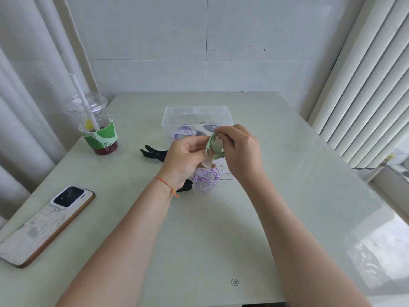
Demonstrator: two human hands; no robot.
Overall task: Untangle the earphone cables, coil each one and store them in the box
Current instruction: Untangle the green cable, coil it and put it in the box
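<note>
Now your left hand and right hand both pinch the green cable, wound in a small coil between them. Just past your hands, on the far side, sits the clear box, closest to your right hand. Inside it lies a purple coil. Near you, a loose purple cable waits on the table.

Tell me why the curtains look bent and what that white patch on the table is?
In the head view, the wide-angle lens bows the curtain folds near the frame edges; the white patch at the table's near right is glare from daylight on that side; both hands, left hand and right hand, with the green cable stay fairly sharp, shadows soft.
</note>
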